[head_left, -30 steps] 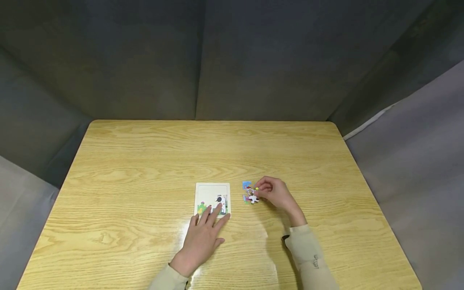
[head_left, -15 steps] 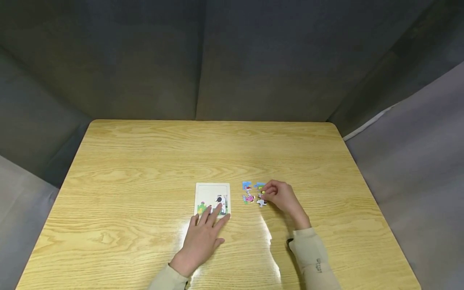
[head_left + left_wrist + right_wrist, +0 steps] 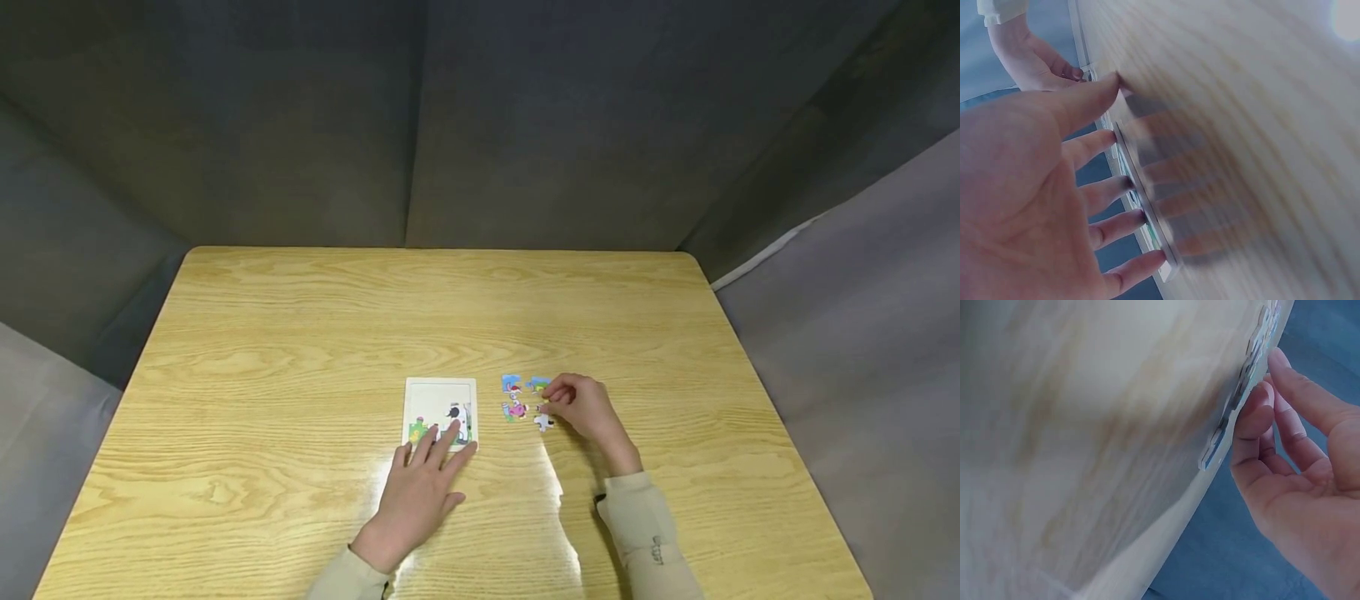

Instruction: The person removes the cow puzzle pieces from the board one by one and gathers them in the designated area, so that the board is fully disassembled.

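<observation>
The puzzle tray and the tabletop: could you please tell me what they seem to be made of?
Puzzle tray: wood or cardboard, perhaps, smooth and pale with a thin, straight edge. Tabletop: likely varnished wood or wood-look laminate, glossy, given its grain and reflections.

The right grip and the white puzzle piece have shifted rightward, away from the pink piece.

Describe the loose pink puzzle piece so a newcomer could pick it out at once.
On the wooden table, find the pale tray that the left hand touches. Among the loose pieces to its right, take the pink piece nearer the person in the column beside the tray. Its large pink patch sets it apart from the bluer piece beyond.
</observation>
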Demonstrator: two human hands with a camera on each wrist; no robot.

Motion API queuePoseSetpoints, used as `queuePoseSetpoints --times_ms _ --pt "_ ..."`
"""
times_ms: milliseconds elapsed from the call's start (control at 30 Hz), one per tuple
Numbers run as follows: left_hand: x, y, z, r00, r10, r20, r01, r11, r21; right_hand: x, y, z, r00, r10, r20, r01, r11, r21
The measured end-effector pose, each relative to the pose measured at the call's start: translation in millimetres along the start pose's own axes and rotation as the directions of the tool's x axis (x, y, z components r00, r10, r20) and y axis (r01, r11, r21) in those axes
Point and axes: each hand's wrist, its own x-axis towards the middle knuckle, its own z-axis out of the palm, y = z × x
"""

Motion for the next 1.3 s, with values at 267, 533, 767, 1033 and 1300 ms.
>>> queuePoseSetpoints --times_ms 267,533,767,1033,1300 --pt "-0.2 0.7 -2.7 1.0 -0.004 0.014 0.004 1.0 -0.005 1.1 -4 1 0.998 -0.053 -0.034 0.055 0.998 0.044" --pt "-0.7 -1.3 2.4 1.0 -0.009 0.018 0.009 1.0 0.003 7.1 -26 21 0.995 -0.087 0.038 0.083 0.991 0.107" --pt "-0.7 -0.9 0.0 1.0 -0.005 0.031 0.004 1.0 0.017 13.7 -55 47 0.988 -0.14 0.067 0.132 0.985 0.107" --pt "-0.7 -0.9 -0.1 0.999 0.001 0.034 -0.001 1.0 0.021 23.1 -77 70 0.983 -0.153 0.1 0.15 0.988 0.041" --pt "0.2 0.1 -2.5 0.998 -0.009 0.067 0.009 1.0 0.011 26.8 -87 77 0.981 -0.15 0.123 0.158 0.985 -0.063"
